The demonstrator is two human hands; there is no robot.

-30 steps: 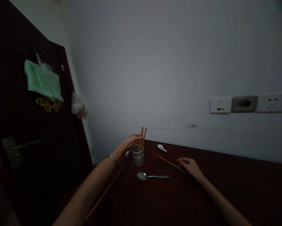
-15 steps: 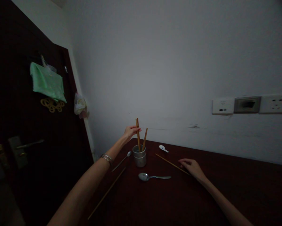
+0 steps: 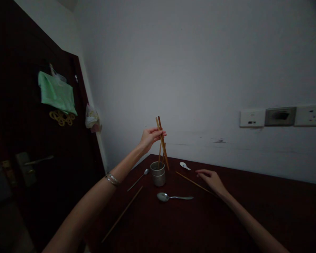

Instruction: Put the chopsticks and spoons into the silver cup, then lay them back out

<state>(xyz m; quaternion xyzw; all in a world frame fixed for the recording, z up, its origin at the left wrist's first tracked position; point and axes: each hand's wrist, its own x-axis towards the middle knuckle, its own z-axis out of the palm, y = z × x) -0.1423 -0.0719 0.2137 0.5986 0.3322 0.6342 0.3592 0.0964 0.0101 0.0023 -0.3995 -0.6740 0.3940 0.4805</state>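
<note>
Chopsticks [image 3: 162, 140] (left hand [image 3: 150, 137]) above cup [image 3: 158, 174]

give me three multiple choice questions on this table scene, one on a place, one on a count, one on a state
1. Where does the white spoon lie?
A. inside the metal cup
B. on the table behind the cup, near the wall
C. on the door handle

2. How many metal spoons lie on the table?
A. two
B. none
C. five

3. What is the left hand doing?
A. lying flat on the table
B. holding chopsticks raised above the metal cup
C. gripping a spoon

Answers:
1 B, it lies by the table's far edge.
2 A, one lies in front of the cup, one to its left.
3 B, the fingers pinch the sticks above the cup, while the right hand rests on a chopstick lying on the table.
</note>
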